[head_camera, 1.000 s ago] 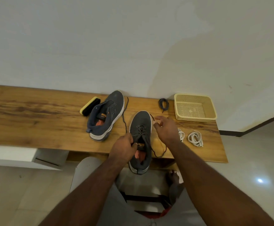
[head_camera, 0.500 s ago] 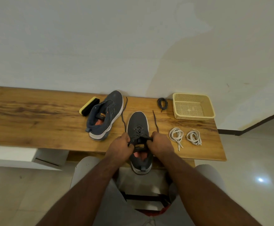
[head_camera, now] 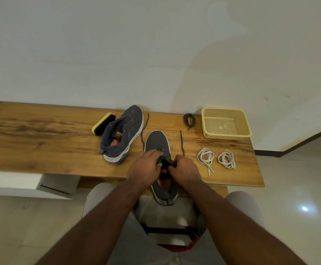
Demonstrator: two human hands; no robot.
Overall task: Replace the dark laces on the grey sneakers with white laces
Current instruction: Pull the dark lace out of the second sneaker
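Head view: both hands meet over the near grey sneaker (head_camera: 158,140), the left hand (head_camera: 144,167) and right hand (head_camera: 184,169) each pinching the dark lace (head_camera: 181,142) at the eyelets, fingers curled and hiding the tongue. Lace ends trail toward the wall on either side of the toe — the heel overhangs the wooden surface (head_camera: 41,142). Just left lies the second sneaker (head_camera: 123,134), tipped on its side, a brush (head_camera: 103,123) behind it. To the right sit two white lace bundles (head_camera: 205,158) (head_camera: 226,159); beyond them, a coiled dark lace (head_camera: 189,119) beside a cream basket (head_camera: 245,123).
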